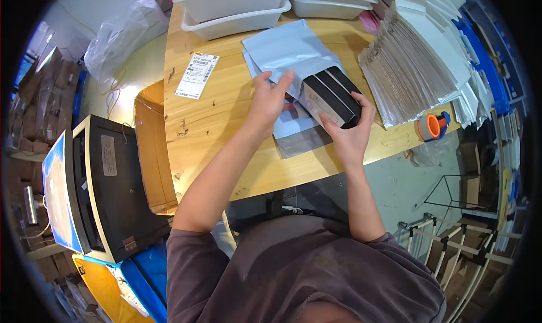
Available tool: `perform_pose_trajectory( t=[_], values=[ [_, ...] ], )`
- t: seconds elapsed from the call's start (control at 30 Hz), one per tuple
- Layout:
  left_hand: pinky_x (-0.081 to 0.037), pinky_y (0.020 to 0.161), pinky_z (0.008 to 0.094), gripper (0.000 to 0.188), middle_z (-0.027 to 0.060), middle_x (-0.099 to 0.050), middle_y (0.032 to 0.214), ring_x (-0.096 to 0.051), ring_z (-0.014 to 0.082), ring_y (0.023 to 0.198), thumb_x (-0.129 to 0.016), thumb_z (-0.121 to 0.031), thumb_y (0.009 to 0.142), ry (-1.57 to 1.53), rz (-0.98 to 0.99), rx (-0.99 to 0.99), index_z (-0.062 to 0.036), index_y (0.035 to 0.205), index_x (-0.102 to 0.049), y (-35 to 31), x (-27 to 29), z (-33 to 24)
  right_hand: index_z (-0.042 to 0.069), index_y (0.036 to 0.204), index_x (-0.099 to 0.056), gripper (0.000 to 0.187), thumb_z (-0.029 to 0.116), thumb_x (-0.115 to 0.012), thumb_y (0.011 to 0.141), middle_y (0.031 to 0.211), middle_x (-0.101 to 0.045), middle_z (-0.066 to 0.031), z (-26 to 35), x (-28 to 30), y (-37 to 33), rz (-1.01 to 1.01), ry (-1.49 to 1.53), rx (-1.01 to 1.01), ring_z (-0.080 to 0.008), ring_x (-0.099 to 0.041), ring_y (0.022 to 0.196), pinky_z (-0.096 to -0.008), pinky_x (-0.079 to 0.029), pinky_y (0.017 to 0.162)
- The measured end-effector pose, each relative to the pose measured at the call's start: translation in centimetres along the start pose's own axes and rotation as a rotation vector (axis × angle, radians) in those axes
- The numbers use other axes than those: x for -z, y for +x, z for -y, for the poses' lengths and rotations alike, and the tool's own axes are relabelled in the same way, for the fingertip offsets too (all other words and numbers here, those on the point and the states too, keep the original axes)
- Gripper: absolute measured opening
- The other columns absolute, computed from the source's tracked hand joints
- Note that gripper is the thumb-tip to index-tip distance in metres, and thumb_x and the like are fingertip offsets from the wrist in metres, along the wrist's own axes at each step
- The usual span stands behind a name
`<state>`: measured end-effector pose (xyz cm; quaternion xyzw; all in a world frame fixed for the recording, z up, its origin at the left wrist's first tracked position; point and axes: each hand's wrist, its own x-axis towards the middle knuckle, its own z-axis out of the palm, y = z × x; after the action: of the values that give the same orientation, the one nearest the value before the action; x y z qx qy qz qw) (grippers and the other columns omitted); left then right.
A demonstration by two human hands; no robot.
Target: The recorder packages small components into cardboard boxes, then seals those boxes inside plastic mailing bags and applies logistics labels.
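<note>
A pale blue-white plastic mailing bag [288, 41] lies on the wooden table, its mouth toward me. My left hand [270, 100] pinches the edge of the bag's mouth on its left side; some fingertips are hidden by the plastic. A stack of flat black boxes [333, 97] with a pale grey side sits partly inside the bag, its near end sticking out. My right hand [351, 134] grips that near end, thumb on the grey side and fingers over the far right edge. Under the boxes, a grey flap of plastic [302, 145] shows.
A printed white label [196, 76] lies left of the bag. White plastic bins [237, 21] line the table's back. To the right stand a thick stack of padded mailers [403, 69] and an orange tape roll [432, 126]. An open cardboard box [155, 154] adjoins the table's left edge.
</note>
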<state>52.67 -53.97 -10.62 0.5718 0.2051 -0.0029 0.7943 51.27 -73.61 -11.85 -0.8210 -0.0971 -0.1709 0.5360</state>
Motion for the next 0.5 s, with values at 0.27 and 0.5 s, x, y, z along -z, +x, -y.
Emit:
perform_pose_trajectory(
  t=[0.27, 0.5],
  values=[
    [-0.051, 0.092, 0.0351, 0.086, 0.0231, -0.048, 0.132, -0.057, 0.0244, 0.108, -0.074, -0.029, 0.096, 0.091, -0.077, -0.119, -0.0029, 0.154, -0.015, -1.3, -1.0, -0.1, 0.008, 0.135, -0.050, 0.074, 0.011, -0.089, 0.072, 0.129, -0.042, -0.0127, 0.5, -0.5, -1.2, 0.025, 0.043, 0.053, -0.0315, -0.050, 0.118, -0.0393, -0.041, 0.104],
    [-0.045, 0.104, 0.0385, 0.102, 0.0275, -0.040, 0.142, -0.049, 0.0279, 0.125, -0.077, -0.026, 0.093, -0.232, -0.020, -0.192, -0.0060, 0.159, -0.001, -3.2, -2.7, 0.3, 0.010, 0.137, -0.048, 0.078, 0.010, -0.089, 0.070, 0.131, -0.045, -0.0117, 0.9, -1.1, -1.9, -0.126, -0.051, 0.141, -0.0303, -0.051, 0.119, -0.0398, -0.041, 0.106]
  ],
)
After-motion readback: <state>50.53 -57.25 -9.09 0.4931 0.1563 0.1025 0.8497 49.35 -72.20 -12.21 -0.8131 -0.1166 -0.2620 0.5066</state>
